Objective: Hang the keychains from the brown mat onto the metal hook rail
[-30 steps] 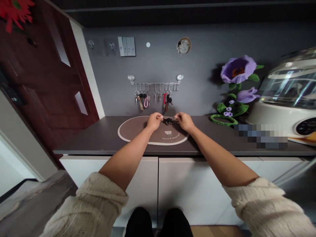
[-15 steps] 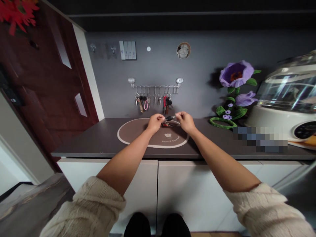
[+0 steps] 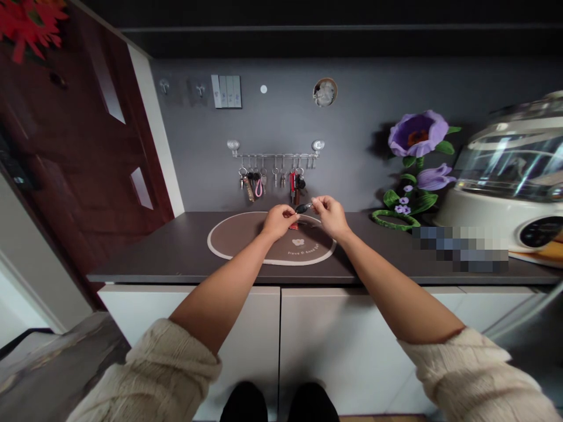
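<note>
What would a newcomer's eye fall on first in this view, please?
Probably the large purple flower at right, beside the white machine. Next, the left hand and right hand, over the oval mat, with a small black key fob held between them. A bright red flower also stands out in the top left corner.

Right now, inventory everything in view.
Key fob: 1, black, handheld
Small piece: 1, red, near fob
Countertop: 1, grey, centre
Mat: 1, brown, countertop
Key rail: 1, silver, wall
Keys: several, mixed, rail
Wall hooks: 2, clear, left
Panel: 1, grey, wall
Hole: 1, tan-rimmed, wall
Flower ornament: 1, purple, right
Domed appliance: 1, white, right
Door: 1, maroon, left
Flower: 1, red, left
Cabinet fronts: several, white, below
Sleeves: 2, cream, bottom
Legs: 2, black, bottom
Left grip: 1, bare, at fob
Right grip: 1, bare, at fob
</note>
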`<state>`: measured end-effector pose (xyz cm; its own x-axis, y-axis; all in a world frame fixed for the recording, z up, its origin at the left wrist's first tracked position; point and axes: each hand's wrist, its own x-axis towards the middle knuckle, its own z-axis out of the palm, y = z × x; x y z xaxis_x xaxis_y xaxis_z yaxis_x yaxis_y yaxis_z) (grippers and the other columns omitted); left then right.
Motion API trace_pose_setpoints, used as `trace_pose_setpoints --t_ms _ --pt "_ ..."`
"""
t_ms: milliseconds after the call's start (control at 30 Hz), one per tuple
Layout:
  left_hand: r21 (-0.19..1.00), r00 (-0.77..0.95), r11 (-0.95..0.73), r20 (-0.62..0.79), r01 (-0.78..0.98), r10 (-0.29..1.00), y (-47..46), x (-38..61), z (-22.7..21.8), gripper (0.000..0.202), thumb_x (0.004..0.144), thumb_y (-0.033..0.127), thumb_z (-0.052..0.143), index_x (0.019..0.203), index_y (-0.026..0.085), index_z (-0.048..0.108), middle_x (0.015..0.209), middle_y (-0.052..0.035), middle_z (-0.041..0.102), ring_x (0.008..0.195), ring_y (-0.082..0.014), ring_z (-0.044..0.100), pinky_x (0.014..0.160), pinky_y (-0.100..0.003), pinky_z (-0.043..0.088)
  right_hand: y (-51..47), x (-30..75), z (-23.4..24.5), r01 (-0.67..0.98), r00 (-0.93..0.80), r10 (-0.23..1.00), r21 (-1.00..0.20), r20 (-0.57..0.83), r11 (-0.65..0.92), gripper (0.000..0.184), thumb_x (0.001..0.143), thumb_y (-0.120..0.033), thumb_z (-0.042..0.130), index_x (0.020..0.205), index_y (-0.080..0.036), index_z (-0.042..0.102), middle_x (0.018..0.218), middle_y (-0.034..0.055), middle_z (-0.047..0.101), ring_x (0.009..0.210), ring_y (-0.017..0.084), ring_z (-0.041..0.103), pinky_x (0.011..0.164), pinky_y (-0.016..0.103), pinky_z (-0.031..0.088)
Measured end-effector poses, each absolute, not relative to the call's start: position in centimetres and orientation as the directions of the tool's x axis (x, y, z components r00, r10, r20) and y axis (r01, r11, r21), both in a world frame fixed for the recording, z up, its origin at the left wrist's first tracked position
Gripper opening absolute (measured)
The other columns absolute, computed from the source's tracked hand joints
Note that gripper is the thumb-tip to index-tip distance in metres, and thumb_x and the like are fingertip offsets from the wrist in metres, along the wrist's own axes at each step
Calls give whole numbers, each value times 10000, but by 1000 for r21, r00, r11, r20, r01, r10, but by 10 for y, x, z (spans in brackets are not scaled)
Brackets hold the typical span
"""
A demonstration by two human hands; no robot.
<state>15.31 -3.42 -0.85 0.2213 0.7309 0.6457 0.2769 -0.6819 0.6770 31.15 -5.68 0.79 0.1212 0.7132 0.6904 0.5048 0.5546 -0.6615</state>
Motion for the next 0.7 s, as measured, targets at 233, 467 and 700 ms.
trace_pose_setpoints --t_ms 233,467,700 --pt "626 201 -711 688 320 697 -29 151 -9 45 644 195 580 631 164 611 688 -16 570 664 -120 490 685 -250 382 -52 313 7 446 207 705 -707 679 550 356 735 -498 449 724 -148 513 656 28 566 580 97 479 611 243 407" --pt "819 81 -571 566 63 820 -24 153 -9 94 661 224 566 679 139 602 658 1 593 617 -93 491 644 -226 388 -47 314 3 214 262 832 -870 490 445 287 709 -443 515 672 -159 496 618 14 541 518 85 464 550 233 417" --pt "901 62 -406 419 -150 906 -22 151 -9 196 666 305 583 788 153 605 749 -14 621 660 -89 519 566 -193 387 -51 310 -1 182 164 940 -945 300 270 208 744 -355 508 648 -173 473 618 36 559 535 104 499 543 251 432"
